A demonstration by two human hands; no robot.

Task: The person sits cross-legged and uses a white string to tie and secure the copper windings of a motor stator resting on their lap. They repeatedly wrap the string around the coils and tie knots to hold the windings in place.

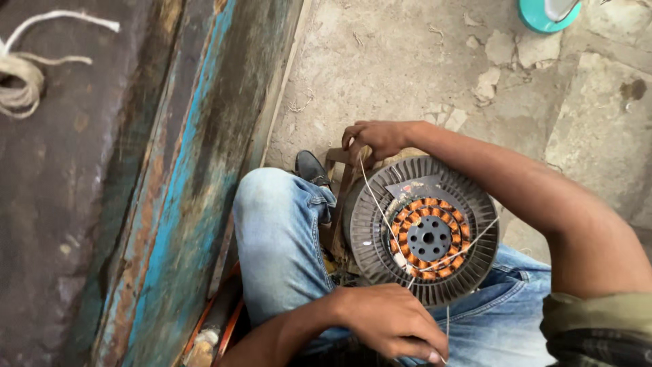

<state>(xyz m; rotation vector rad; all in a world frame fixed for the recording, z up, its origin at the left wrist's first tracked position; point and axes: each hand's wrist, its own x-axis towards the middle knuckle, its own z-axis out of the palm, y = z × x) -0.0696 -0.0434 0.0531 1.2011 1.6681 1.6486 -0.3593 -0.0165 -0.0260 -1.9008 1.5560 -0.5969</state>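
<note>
Round grey finned motor stator with orange copper coils [422,231] sits on his jeans-clad lap, right hand [377,138] curled over its far rim, left hand [392,322] pinching the thin white lacing string [375,197], which so far looks to cross only part of the coil ring.

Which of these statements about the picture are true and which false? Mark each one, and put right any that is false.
1. The round motor stator rests on the person's lap. True.
2. The copper windings ring a dark hub at its centre. True.
3. The right hand lies flat on the floor. False: it grips the stator's far rim.
4. The left hand pinches a pale string that runs across the stator. True.
5. The coil of rope lies on the person's knee. False: it lies on the dark bench top at the far left.
6. The person wears black trousers. False: they are blue jeans.
</note>
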